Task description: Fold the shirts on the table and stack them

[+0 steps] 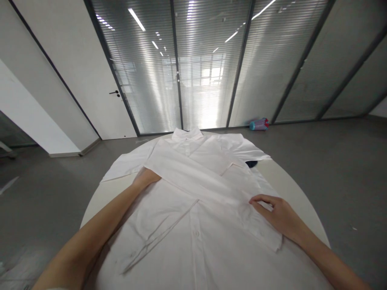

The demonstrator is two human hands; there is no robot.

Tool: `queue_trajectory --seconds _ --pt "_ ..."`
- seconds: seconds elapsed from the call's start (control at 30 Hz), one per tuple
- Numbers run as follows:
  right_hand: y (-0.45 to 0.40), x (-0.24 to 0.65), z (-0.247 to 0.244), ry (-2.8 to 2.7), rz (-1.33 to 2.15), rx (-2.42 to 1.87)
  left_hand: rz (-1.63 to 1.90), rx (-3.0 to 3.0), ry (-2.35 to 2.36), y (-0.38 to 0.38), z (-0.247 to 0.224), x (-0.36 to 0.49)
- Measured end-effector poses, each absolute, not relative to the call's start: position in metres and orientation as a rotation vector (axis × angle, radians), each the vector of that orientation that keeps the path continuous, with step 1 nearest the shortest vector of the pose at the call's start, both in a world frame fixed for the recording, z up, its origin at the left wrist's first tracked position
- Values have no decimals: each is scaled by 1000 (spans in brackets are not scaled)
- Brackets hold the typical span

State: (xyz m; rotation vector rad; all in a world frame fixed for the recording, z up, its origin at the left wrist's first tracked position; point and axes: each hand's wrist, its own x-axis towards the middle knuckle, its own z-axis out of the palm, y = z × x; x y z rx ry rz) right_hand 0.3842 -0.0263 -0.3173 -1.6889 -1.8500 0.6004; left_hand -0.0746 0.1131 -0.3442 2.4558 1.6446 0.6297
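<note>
white shirt (pixel 226 249) creased, collared; right hand (pixel 275 210) pinching it; left hand (pixel 150 176) part-hidden, grip unclear

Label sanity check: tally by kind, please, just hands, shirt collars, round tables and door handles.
Hands: 2 (left hand, right hand)
Shirt collars: 1 (white collar)
Round tables: 1 (white table)
Door handles: 1 (black handle)
Total: 5

The place looks like an office or similar commercial interior. Dark-framed glass partitions (pixel 205 80) with horizontal blinds line the far side, reflecting strip lights (pixel 136 19) and a gridded window (pixel 211 70). Beside them stands a pale door (pixel 99 80) with a black lever handle (pixel 114 92). The floor (pixel 341 169) is plain grey, and a round white table (pixel 290 181) occupies the foreground.
</note>
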Motion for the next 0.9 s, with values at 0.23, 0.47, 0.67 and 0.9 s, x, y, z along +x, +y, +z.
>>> queue_trajectory --seconds 0.23,0.47,0.67,0.9 --pt "-24 384 -317 -1893 591 -1711 247 2448 1981 101 -353 -89" --pt "-33 393 -303 -2214 259 -1640 131 2543 1779 75 -320 -88" --pt "-8 378 -273 -2365 110 -1371 310 2274 1931 51 -261 -93" --pt "35 294 -282 -2657 292 -1086 590 2587 1809 134 -283 -20"
